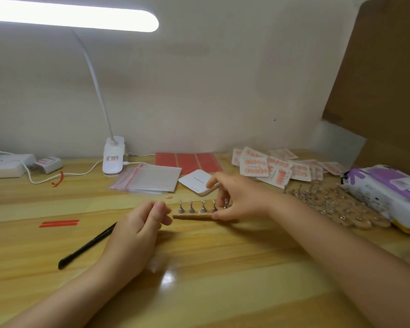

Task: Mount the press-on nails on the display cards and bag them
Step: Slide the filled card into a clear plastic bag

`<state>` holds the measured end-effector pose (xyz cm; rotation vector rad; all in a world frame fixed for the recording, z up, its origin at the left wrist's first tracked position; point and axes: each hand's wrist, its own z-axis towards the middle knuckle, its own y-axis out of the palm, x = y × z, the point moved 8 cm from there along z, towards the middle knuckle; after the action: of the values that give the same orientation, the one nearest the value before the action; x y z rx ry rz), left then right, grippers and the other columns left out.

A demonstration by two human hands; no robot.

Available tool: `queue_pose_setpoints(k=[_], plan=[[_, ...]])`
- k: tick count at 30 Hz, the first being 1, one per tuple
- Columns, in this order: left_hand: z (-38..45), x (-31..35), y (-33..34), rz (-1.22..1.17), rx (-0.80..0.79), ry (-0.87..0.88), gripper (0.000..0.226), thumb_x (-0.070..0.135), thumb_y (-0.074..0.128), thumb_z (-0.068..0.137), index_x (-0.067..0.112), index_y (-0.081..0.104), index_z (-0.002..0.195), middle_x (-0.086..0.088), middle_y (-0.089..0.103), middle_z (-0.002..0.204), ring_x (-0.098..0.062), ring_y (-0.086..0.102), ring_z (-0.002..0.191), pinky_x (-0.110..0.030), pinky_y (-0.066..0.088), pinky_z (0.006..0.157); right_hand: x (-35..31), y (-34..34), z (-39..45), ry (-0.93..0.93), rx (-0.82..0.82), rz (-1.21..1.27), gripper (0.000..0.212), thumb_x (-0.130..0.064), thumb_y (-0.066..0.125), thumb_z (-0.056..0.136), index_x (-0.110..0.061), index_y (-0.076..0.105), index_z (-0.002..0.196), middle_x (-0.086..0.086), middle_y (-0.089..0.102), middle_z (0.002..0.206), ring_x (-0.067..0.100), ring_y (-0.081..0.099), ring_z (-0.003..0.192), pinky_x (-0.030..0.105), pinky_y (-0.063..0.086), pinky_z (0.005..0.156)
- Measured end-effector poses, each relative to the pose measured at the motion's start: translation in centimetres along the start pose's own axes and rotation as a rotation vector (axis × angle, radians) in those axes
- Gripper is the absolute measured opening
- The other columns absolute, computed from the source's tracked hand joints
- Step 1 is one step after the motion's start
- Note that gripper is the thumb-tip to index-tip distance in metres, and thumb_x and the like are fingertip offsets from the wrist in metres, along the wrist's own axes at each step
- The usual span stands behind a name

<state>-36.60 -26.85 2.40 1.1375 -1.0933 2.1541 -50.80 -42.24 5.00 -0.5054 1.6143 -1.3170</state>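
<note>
The stand strip (192, 216), running left-right, is being pinched at its right end by the right hand (237, 197); the left hand (140, 223) is being held loosely curled, holding nothing.

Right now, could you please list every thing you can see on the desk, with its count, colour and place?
desk lamp: one, white, back left
power strip: one, white, far left
clear bags: a stack, clear with red strips, back centre
red sheets: three, behind the bags
blank card: one, white, centre
finished cards: a pile, white with orange nails, back right
nail stand strip: one, brown with metal holders, centre
loose holders: many, metal, right
wipes pack: one, purple and white, far right
pen: one, black, front left
left hand: loosely curled, holds nothing I can see
right hand: fingers at the strip's right end
</note>
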Motion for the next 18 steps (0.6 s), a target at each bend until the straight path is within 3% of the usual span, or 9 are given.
queue_pose_setpoints(k=[5,11,15,18], plan=[[0.0,-0.1,0.1,0.01,-0.011,0.011,0.038,0.051,0.034,0.088,0.03,0.065,0.092,0.024,0.068,0.084,0.004,0.062,0.081,-0.031,0.048,0.074,0.2,-3.3,-3.9,0.057,0.253,-0.114,0.053,-0.039,0.074,0.079,-0.03,0.037,0.116,-0.009,0.061,0.082,0.004,0.06,0.075,0.031,0.055,0.068],[0.0,-0.1,0.1,0.031,0.0,0.035,0.037,0.056,0.037,0.095,0.032,0.065,0.091,0.024,0.068,0.085,0.004,0.062,0.082,-0.03,0.047,0.072,2.7,-6.0,-10.4,0.331,0.499,-0.365,0.047,-0.039,0.073,0.081,-0.027,0.033,0.102,-0.007,0.055,0.07,0.004,0.055,0.058,0.03,0.055,0.05],[0.0,0.2,0.1,0.046,0.0,0.047,0.033,0.054,0.038,0.096,0.032,0.063,0.093,0.026,0.067,0.086,0.005,0.061,0.083,-0.033,0.049,0.075,4.5,-5.8,-13.5,0.488,0.539,-0.436,0.043,-0.034,0.07,0.085,-0.025,0.029,0.097,-0.008,0.052,0.065,0.003,0.052,0.052,0.02,0.048,0.042],[0.0,0.2,0.1,0.034,0.003,0.044,0.031,0.058,0.041,0.093,0.034,0.06,0.095,0.027,0.066,0.087,0.005,0.061,0.083,-0.032,0.049,0.075,5.2,-4.3,-13.8,0.54,0.494,-0.448,0.04,-0.035,0.067,0.087,-0.023,0.03,0.098,-0.008,0.052,0.063,0.002,0.049,0.05,0.016,0.034,0.036]])
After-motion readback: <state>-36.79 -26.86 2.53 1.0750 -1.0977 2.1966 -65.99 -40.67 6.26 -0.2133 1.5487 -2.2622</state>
